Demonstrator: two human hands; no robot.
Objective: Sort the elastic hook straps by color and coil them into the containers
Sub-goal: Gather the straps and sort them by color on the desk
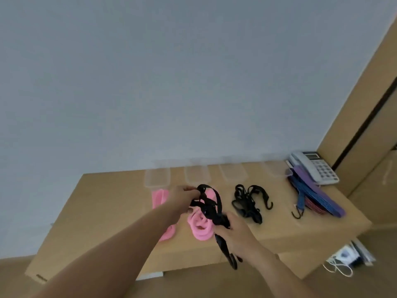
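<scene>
Cardboard box top (pixel 107 211) served as the bench. One blue-and-purple strap bundle (pixel 315 196) lay far right, touching one desk phone (pixel 315 166). Pink straps (pixel 198 230) sat in three clumps at centre-left; strap count unclear. One black strap pile (pixel 247 203) lay between pink and blue. Four clear containers (pixel 158 177) lined the back edge. Held black strap (pixel 209 208) was above the pink clumps: left hand (pixel 182 197) pinched its top loop, right hand (pixel 236 233) was curled tight round its lower part, hook (pixel 233 260) dangling below. Box corner print (pixel 40 276) was too blurred to read.
</scene>
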